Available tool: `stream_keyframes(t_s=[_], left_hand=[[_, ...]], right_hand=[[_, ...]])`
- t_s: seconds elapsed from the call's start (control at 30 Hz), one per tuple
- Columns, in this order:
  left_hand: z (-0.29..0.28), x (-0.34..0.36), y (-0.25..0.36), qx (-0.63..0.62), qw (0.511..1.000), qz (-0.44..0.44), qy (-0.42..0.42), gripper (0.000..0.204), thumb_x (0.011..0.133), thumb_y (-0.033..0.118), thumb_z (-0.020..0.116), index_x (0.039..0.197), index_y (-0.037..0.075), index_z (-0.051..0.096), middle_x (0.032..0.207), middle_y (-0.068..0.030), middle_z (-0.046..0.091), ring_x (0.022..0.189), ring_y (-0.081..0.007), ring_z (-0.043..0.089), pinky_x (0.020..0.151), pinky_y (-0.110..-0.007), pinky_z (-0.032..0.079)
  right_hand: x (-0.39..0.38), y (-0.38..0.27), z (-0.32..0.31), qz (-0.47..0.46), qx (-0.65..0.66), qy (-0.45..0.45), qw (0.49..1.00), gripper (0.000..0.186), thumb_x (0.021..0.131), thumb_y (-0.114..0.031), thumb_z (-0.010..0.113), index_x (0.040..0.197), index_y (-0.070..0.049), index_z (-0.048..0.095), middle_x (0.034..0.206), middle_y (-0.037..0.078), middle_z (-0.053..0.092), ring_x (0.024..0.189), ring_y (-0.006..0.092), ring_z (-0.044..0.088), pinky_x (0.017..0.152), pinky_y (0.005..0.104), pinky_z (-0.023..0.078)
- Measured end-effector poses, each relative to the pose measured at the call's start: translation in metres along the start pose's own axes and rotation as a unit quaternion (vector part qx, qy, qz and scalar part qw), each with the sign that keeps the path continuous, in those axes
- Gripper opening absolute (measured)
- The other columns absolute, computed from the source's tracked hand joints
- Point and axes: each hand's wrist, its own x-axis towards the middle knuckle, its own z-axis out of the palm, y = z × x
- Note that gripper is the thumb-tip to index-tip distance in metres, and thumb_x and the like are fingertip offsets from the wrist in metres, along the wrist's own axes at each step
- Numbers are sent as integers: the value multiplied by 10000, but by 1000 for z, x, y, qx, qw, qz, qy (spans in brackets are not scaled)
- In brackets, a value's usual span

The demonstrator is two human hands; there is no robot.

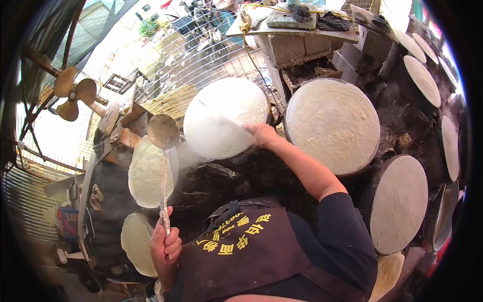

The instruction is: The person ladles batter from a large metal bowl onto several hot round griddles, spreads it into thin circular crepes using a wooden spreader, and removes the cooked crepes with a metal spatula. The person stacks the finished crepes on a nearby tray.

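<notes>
My left hand is closed around the handle of a ladle, whose round brownish bowl is raised over the edge of a pale flat pancake. In my outstretched right hand is a thin, flat scraper, partly lost in steam and motion blur. It lies across the white batter on the round griddle in front. To the right, a second griddle carries a wide pale pancake. Another pancake sits beside my left hand.
More round pancakes on griddles, such as one at right, curve around me. A three-bladed fan stands at left. Beyond the griddles are a wire fence and a cluttered table with a yellow plug and hanging cord.
</notes>
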Motion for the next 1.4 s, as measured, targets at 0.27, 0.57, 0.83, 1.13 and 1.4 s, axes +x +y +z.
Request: stream_keyframes(t_s=[0.27, 0.57, 0.83, 1.13, 1.4], left_hand=[[0, 37, 3, -24, 997, -72, -3, 493, 1018, 288, 409, 1461, 135, 256, 644, 5, 351, 434, -57, 332, 334, -198, 333], [-39, 121, 3, 46, 993, -111, 17, 386, 1013, 258, 423, 1383, 155, 383, 671, 14, 379, 464, -51, 361, 340, -188, 294], [6, 198, -31, 292, 946, -64, 124, 108, 958, 166, 508, 1049, 156, 451, 686, -1, 452, 489, -82, 412, 392, -221, 341], [41, 199, -67, -217, 957, -183, 66, 115, 962, 68, 464, 879, 67, 383, 666, -30, 422, 475, -111, 390, 412, -240, 332], [0, 67, -27, -208, 977, -53, -15, 339, 1028, 197, 357, 1360, 157, 410, 701, -4, 364, 454, -50, 343, 317, -197, 329]], right_hand=[[16, 39, -12, 40, -8, 40, 998, 480, 836, -79, 470, 1284, -241, 530, 1012, 218, 646, 943, 390, 633, 792, 462, 505], [-98, 42, -45, -18, 0, -23, 1000, 539, 815, -70, 521, 1340, -191, 500, 1018, 219, 639, 859, 405, 619, 761, 453, 492], [-164, -18, 45, 59, 287, 174, 940, 574, 792, -45, 565, 1353, -85, 451, 1004, 279, 602, 916, 427, 609, 770, 436, 502], [-163, -49, 56, -4, 252, 61, 966, 607, 778, -14, 578, 1367, -73, 442, 991, 238, 622, 897, 392, 613, 786, 424, 491], [-125, -13, 22, 68, 23, 69, 995, 538, 828, -78, 530, 1350, -190, 464, 792, 193, 560, 721, 385, 593, 649, 475, 480]])
